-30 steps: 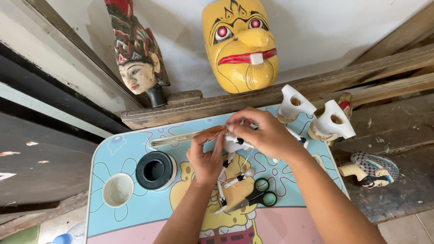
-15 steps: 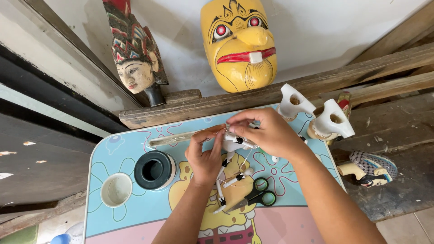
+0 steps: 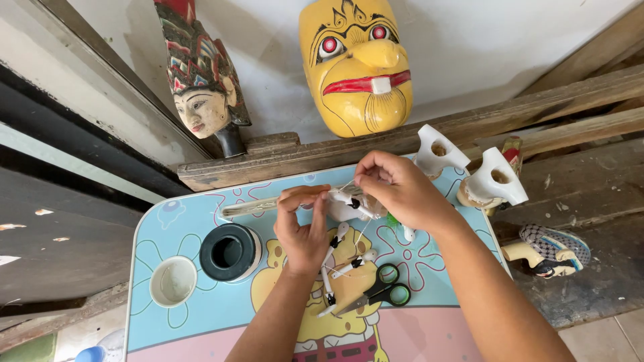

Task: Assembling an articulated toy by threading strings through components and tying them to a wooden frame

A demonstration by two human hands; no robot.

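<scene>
Over a small cartoon-printed table (image 3: 174, 214), both my hands work on a white puppet body (image 3: 345, 208) with black joint marks. My left hand (image 3: 302, 224) pinches a thin white string at the puppet's left side. My right hand (image 3: 399, 188) grips the puppet's upper part and the string from above. Loose white puppet limbs (image 3: 342, 268) with black tips dangle and lie on the table below my hands. A thin wooden stick (image 3: 248, 208) runs out to the left from the puppet.
Green-handled scissors (image 3: 379, 291) lie by the limbs. A dark spool (image 3: 230, 251) and a small white cup (image 3: 173, 281) sit at the left. Two white puppet torsos (image 3: 469, 171) stand at right, a painted head (image 3: 550, 251) lies beyond. A yellow mask (image 3: 355, 60) and carved head (image 3: 201, 87) lean against the wall.
My hands stay on the puppet with only small finger shifts along the string. The view has moved slightly.
</scene>
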